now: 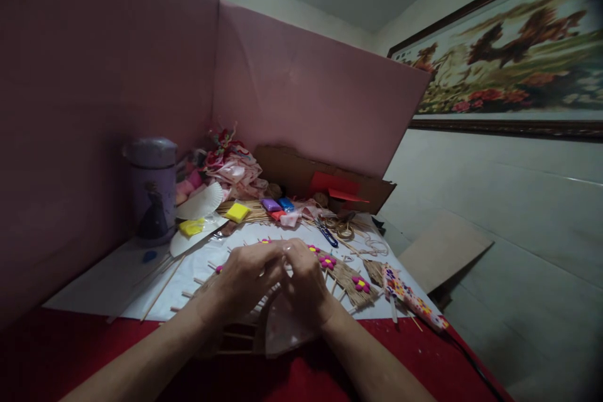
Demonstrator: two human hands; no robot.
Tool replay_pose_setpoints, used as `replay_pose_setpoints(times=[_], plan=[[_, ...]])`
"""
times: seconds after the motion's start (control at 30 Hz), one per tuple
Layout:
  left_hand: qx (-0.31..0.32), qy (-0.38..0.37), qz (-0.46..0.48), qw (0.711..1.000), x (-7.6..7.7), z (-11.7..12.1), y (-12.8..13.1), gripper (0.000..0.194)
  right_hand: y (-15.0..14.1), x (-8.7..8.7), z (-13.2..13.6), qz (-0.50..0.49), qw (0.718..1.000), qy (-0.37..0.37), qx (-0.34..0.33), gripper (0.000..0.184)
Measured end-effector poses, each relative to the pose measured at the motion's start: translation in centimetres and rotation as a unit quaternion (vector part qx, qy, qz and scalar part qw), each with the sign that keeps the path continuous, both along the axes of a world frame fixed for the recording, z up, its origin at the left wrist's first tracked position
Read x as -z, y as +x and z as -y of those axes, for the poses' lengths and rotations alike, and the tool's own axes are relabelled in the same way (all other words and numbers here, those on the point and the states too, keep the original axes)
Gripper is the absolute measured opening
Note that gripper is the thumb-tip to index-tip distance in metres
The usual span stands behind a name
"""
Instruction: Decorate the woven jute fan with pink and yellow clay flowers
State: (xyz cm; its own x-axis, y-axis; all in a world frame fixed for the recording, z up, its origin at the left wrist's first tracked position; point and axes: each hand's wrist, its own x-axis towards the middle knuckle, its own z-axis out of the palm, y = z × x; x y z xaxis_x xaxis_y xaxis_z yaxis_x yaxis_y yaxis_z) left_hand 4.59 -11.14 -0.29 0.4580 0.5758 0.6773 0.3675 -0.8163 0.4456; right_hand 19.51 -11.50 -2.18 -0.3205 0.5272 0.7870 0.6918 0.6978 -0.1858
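My left hand (247,276) and my right hand (306,279) meet fingertip to fingertip over the white sheet (94,286). Both are closed in a pinch on a small, thin, clear thing that I cannot make out. Under the hands lies a woven straw and stick piece (351,282) decorated with pink clay flowers (360,284). A white paper plate piece (282,333) lies beneath my wrists. Thin wooden sticks (162,286) stick out to the left of the hands.
A purple lidded cup (153,191) stands at the left. Clay blocks, yellow (237,211), purple (270,204) and blue (286,203), lie behind, with blue-handled scissors (326,233), twine (346,229) and a cardboard box (301,176). A decorated stick (412,298) lies at right. Pink panels wall the table.
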Motion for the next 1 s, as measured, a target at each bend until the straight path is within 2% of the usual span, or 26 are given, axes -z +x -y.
replay_pose_setpoints(times=[0.1, 0.17, 0.23, 0.27, 0.33, 0.4, 0.47, 0.87, 1.0], plan=[[-0.022, -0.061, 0.112, 0.992, -0.6, -0.4, -0.5, 0.017, 0.0, -0.1, 0.0, -0.126, 0.988, -0.082, -0.019, 0.014], [-0.086, -0.102, 0.214, 0.968, -1.0, -1.0, -0.9, 0.015, -0.1, -0.3, 0.0, -0.214, 0.963, -0.154, -0.064, 0.016], [-0.116, -0.162, 0.262, 0.944, -1.1, -1.6, -1.1, 0.017, -0.2, -0.5, -0.1, -0.286, 0.932, -0.191, -0.115, 0.016], [-0.105, -0.214, 0.276, 0.931, -1.1, -1.9, -1.1, 0.022, -0.2, -0.5, -0.1, -0.314, 0.919, -0.200, -0.133, 0.015], [-0.039, -0.325, 0.279, 0.903, -1.1, -2.0, -1.0, 0.029, -0.3, -0.6, -0.3, -0.352, 0.900, -0.210, -0.150, 0.015], [0.018, -0.381, 0.278, 0.882, -1.1, -1.8, -0.9, 0.031, -0.3, -0.6, -0.4, -0.369, 0.890, -0.218, -0.153, 0.014], [0.034, -0.382, 0.279, 0.880, -1.1, -1.5, -0.7, 0.030, -0.2, -0.7, -0.4, -0.378, 0.884, -0.224, -0.159, 0.013], [0.004, -0.318, 0.262, 0.911, -1.1, -1.7, -0.8, 0.022, 0.1, -0.8, -0.5, -0.385, 0.870, -0.253, -0.176, 0.013], [0.011, -0.323, 0.257, 0.911, -1.1, -1.7, -0.8, 0.021, 0.1, -0.9, -0.4, -0.398, 0.860, -0.262, -0.182, 0.013]])
